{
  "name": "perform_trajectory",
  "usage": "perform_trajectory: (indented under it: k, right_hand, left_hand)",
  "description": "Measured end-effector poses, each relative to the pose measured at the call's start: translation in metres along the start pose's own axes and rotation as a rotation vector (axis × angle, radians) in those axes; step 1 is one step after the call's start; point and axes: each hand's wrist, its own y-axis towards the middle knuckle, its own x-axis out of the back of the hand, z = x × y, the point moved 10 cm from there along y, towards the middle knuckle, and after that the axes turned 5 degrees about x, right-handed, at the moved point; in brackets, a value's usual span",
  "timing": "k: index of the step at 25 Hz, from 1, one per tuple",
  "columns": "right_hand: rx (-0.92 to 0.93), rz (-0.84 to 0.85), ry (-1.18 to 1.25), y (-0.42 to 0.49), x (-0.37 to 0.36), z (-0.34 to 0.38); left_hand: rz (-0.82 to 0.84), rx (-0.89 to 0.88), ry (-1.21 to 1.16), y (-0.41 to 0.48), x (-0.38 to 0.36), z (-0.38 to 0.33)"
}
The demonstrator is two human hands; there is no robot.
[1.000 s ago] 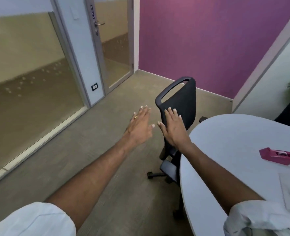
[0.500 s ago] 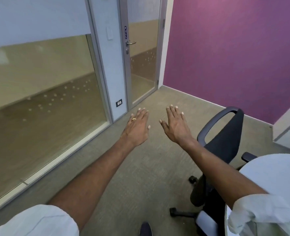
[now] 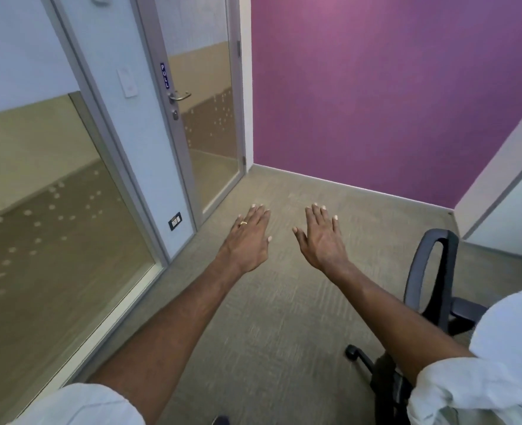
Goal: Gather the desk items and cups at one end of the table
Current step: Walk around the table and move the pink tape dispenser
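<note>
Both arms are stretched out in front of me over the carpet, palms down. My left hand (image 3: 249, 237), with a gold ring, is flat with fingers apart and holds nothing. My right hand (image 3: 322, 237) is also flat, fingers spread and empty, a short gap from the left. Only a curved sliver of the white table (image 3: 517, 326) shows at the right edge. No desk items or cups are in view.
A black office chair (image 3: 431, 289) stands at the right beside the table, its wheeled base near my right sleeve. A glass wall and a glass door (image 3: 204, 118) with a PULL label stand on the left. A purple wall closes the far side.
The view has swung left and away from the table; the pink tape dispenser and most of the tabletop have left the frame. The chair has shifted to the right edge. Both hands stay flat and empty.
</note>
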Motion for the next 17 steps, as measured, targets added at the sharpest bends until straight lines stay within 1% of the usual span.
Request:
perform_trajectory:
  k: [4, 7, 9, 12, 17]
  right_hand:
    - [-0.165, -0.021, 0.008, 0.033, -0.016, -0.02]
    - [-0.28, -0.037, -0.015, 0.049, -0.012, -0.041]
    - [-0.359, -0.063, -0.022, 0.059, -0.001, -0.063]
    - [-0.456, -0.173, -0.037, 0.078, 0.015, -0.106]
    - [-0.631, -0.199, -0.047, 0.109, 0.006, -0.198]
  left_hand:
    - [0.073, -0.11, 0.008, 0.077, -0.018, 0.018]
    - [0.114, -0.216, -0.013, 0.125, -0.028, 0.007]
    - [0.124, -0.32, 0.006, 0.152, -0.034, -0.012]
    - [0.116, -0.482, 0.035, 0.2, -0.044, -0.054]
    - [0.18, -0.645, -0.014, 0.278, -0.081, -0.132]
